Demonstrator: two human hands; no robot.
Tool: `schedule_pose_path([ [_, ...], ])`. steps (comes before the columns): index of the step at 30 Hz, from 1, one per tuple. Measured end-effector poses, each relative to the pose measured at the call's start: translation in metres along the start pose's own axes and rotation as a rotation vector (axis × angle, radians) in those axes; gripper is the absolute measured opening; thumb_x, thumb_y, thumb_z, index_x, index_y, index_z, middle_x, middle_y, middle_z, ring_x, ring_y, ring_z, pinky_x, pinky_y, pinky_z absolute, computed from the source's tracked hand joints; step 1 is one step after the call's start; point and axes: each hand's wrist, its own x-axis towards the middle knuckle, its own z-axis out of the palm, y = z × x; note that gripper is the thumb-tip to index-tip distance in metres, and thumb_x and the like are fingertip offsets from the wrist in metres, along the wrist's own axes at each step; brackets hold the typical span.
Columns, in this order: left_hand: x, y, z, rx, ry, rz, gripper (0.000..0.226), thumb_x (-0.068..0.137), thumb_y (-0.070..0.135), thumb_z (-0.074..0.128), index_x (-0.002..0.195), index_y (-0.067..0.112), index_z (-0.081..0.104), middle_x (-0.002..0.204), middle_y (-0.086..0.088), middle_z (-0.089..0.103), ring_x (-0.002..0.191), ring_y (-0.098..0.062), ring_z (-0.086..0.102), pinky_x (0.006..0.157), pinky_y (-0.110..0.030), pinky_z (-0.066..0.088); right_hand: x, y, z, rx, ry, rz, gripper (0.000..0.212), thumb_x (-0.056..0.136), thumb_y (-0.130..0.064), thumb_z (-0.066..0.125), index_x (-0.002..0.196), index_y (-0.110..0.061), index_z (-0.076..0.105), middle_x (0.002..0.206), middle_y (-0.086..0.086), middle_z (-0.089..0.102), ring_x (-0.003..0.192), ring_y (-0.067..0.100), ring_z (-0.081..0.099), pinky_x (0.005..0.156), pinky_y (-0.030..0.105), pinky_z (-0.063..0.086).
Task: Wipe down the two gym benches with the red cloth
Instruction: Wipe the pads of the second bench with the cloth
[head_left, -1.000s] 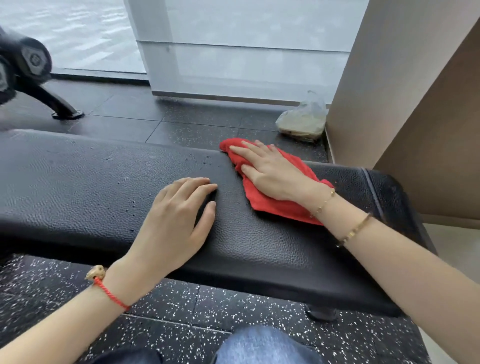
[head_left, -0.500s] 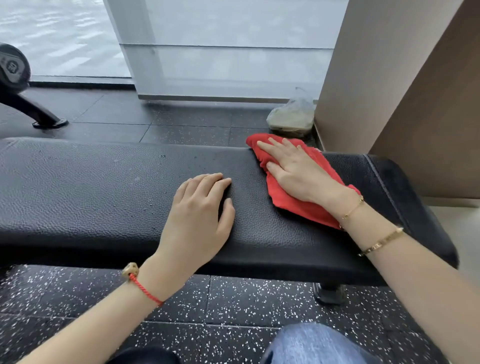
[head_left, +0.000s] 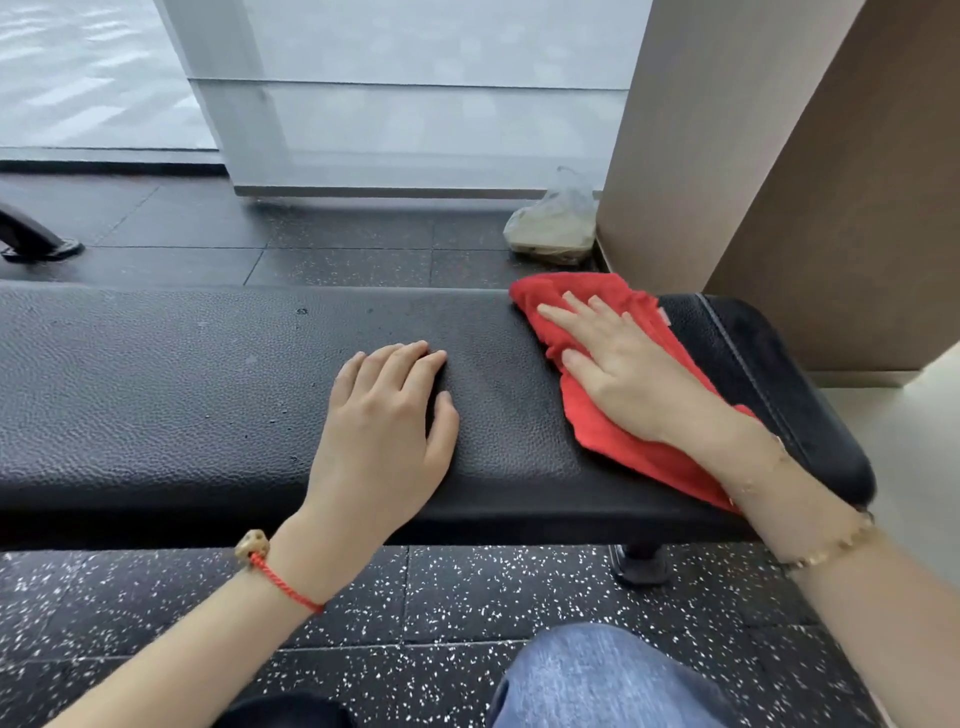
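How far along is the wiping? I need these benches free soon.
Done: cannot tell; no wiped patch stands out on the bench. In hand: the right hand presses the cloth flat near the bench's right end, while the left hand rests on the pad. Left: probably the long stretch to the left, and a second bench, not in view.

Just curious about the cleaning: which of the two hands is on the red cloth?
The right hand, flat on the red cloth; the left hand rests on bare bench.
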Motion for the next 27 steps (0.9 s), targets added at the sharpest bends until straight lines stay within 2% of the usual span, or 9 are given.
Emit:
schedule_pose_path([
  [2,-0.001,0.001,0.000,0.002,-0.006,-0.003,0.049,0.093,0.034,0.036,0.132,0.014,0.057,0.139,-0.002,0.055,0.133,-0.022,0.045,0.118,-0.042,0.025,0.018,-0.001,-0.001,-0.028,0.019,0.073,0.051,0.102,-0.027,0.035,0.151,-0.035,0.023,0.163,-0.004,0.008,0.150,0.017,0.002,0.121,0.037,-0.003],
  [4,0.000,0.001,0.000,0.003,-0.006,-0.005,0.050,0.093,0.035,0.035,0.132,0.014,0.057,0.139,-0.002,0.055,0.133,-0.022,0.045,0.119,-0.042,0.025,0.023,-0.011,0.005,-0.047,0.029,0.061,0.051,0.102,-0.028,0.034,0.151,-0.033,0.022,0.163,-0.003,0.007,0.150,0.018,0.002,0.121,0.037,-0.004],
  [9,0.001,0.004,-0.002,0.005,-0.001,-0.010,0.047,0.092,0.033,0.039,0.130,0.014,0.059,0.137,-0.002,0.057,0.131,-0.024,0.047,0.118,-0.042,0.025,-0.027,-0.035,0.018,-0.021,0.031,-0.163,0.053,0.100,-0.029,0.039,0.151,-0.035,0.024,0.162,-0.006,0.012,0.150,0.014,0.005,0.122,0.035,-0.002],
  [11,0.001,0.004,-0.003,-0.001,-0.002,-0.012,0.046,0.092,0.033,0.041,0.129,0.013,0.059,0.136,-0.003,0.058,0.130,-0.025,0.048,0.117,-0.043,0.027,-0.046,-0.029,0.014,-0.015,0.022,-0.191,0.052,0.100,-0.031,0.040,0.149,-0.039,0.025,0.161,-0.010,0.014,0.149,0.011,0.006,0.122,0.033,0.000],
  [14,0.002,0.006,-0.005,-0.006,-0.015,-0.010,0.045,0.092,0.033,0.041,0.128,0.012,0.060,0.135,-0.003,0.058,0.129,-0.025,0.048,0.116,-0.045,0.028,-0.050,-0.004,0.000,0.006,0.004,-0.128,0.053,0.098,-0.036,0.043,0.148,-0.043,0.026,0.160,-0.014,0.015,0.149,0.011,0.006,0.122,0.033,0.000],
  [19,0.005,0.012,-0.007,-0.010,-0.013,0.001,0.041,0.097,0.032,0.042,0.130,0.015,0.058,0.136,0.000,0.057,0.131,-0.023,0.046,0.117,-0.043,0.027,-0.013,0.010,-0.011,-0.054,0.005,0.040,0.053,0.099,-0.036,0.040,0.149,-0.044,0.023,0.162,-0.013,0.010,0.150,0.017,0.002,0.121,0.042,-0.005],
  [22,0.010,0.027,-0.006,-0.045,0.005,0.031,0.046,0.093,0.036,0.040,0.130,0.015,0.058,0.135,0.001,0.057,0.130,-0.022,0.046,0.116,-0.041,0.028,-0.015,-0.001,-0.003,-0.058,0.005,0.014,0.053,0.100,-0.035,0.038,0.149,-0.043,0.022,0.162,-0.012,0.008,0.150,0.016,0.001,0.121,0.044,-0.007],
  [27,0.016,0.049,0.007,-0.077,-0.057,0.087,0.038,0.097,0.031,0.049,0.132,0.016,0.056,0.138,0.001,0.055,0.133,-0.021,0.044,0.116,-0.039,0.027,-0.060,0.004,0.001,-0.028,0.063,-0.047,0.053,0.099,-0.035,0.040,0.148,-0.046,0.023,0.160,-0.017,0.012,0.150,0.012,0.005,0.121,0.037,-0.004],
])
